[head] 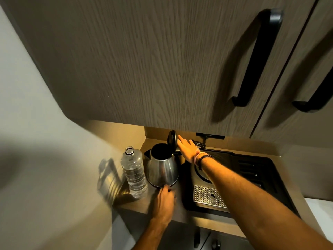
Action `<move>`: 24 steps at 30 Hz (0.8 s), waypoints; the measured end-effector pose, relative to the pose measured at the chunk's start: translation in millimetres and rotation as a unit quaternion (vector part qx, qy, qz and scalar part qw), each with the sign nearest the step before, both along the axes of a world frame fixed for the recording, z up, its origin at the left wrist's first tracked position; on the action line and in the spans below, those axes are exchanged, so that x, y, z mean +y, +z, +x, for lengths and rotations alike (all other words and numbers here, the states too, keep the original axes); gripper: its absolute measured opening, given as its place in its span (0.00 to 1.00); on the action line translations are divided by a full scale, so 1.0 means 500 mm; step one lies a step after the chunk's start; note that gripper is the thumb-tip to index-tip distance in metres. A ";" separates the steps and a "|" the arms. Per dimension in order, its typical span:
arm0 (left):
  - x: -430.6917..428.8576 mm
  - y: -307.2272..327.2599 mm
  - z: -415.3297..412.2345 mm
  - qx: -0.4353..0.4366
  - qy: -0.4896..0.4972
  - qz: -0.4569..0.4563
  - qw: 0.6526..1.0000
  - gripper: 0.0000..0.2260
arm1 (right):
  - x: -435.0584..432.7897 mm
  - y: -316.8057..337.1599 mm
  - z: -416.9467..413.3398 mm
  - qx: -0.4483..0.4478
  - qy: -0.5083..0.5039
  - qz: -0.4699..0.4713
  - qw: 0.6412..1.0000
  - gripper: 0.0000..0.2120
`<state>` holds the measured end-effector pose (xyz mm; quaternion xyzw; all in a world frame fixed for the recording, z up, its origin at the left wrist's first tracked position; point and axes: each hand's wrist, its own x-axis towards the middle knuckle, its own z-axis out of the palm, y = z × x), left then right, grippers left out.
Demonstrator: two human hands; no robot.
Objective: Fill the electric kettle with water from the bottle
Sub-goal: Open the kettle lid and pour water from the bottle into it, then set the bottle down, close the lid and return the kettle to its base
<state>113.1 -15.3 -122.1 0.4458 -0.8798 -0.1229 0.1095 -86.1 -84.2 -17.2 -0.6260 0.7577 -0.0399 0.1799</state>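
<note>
A steel electric kettle stands on the wooden counter with its black lid tipped upright and its dark mouth exposed. Left of it, touching or nearly touching, stands a clear plastic water bottle with no cap, partly filled. My left hand rests at the kettle's near bottom edge, fingertips against the base. My right hand reaches over behind the kettle, fingers spread flat beside the raised lid and above the handle; it holds nothing.
A black coffee machine with a perforated metal drip tray fills the counter right of the kettle. Wood-grain upper cabinets with black handles hang close overhead. A white wall closes the left side. A black cord lies behind.
</note>
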 end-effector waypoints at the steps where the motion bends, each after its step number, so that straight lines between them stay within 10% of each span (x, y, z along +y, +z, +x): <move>1: -0.006 -0.004 -0.009 -0.044 -0.010 0.005 0.999 0.12 | 0.001 0.000 -0.002 0.005 0.003 -0.001 1.000 0.36; 11: -0.034 -0.005 -0.034 -0.136 -0.027 0.000 0.990 0.13 | -0.004 -0.004 -0.007 0.034 0.024 -0.014 0.999 0.42; 24: -0.059 0.195 0.019 0.132 -0.019 -0.052 0.990 0.10 | 0.000 0.000 -0.002 0.032 0.026 -0.039 0.998 0.46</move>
